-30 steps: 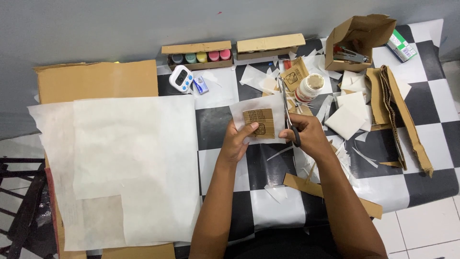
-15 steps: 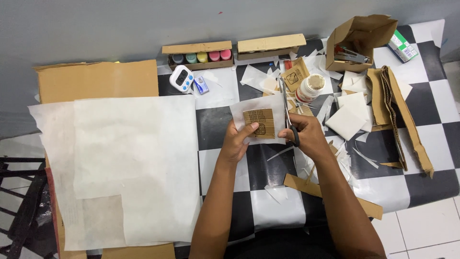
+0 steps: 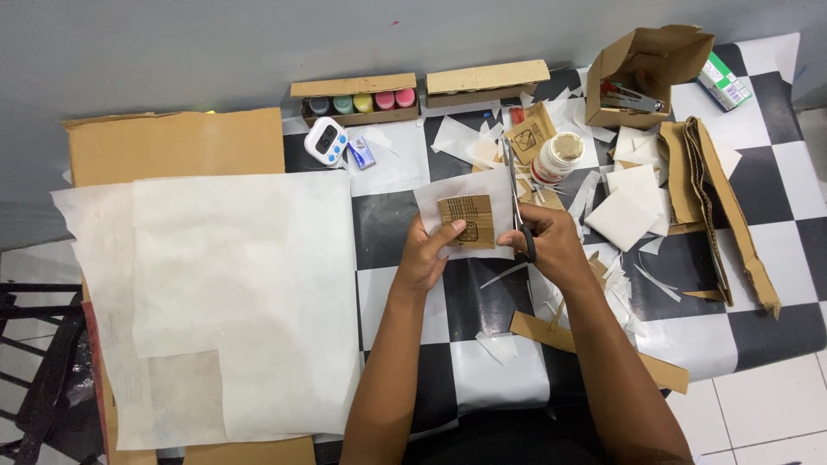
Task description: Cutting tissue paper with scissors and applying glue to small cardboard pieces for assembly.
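Cardboard square (image 3: 466, 221), brown with dark print, lies on a small white paper sheet (image 3: 448, 194) that you hold up over the checkered bench (image 3: 388, 224). Your left hand (image 3: 428, 251) pinches the lower left edge of that cardboard square and the paper together, thumb on top. Your right hand (image 3: 551, 241) is closed around the handles of the scissors (image 3: 516, 202), whose blades run along the paper just right of the cardboard square, pointing away from you. Beyond the cardboard square and to its right stands a white jar (image 3: 556, 158), with paper scraps (image 3: 620, 275) scattered around it. Well to the left of the cardboard square lies a large white paper sheet (image 3: 233, 293) over a flat cardboard panel (image 3: 172, 142). Beyond the cardboard square, near the wall, sit a white timer (image 3: 326, 140) and a box of paint pots (image 3: 360, 99).
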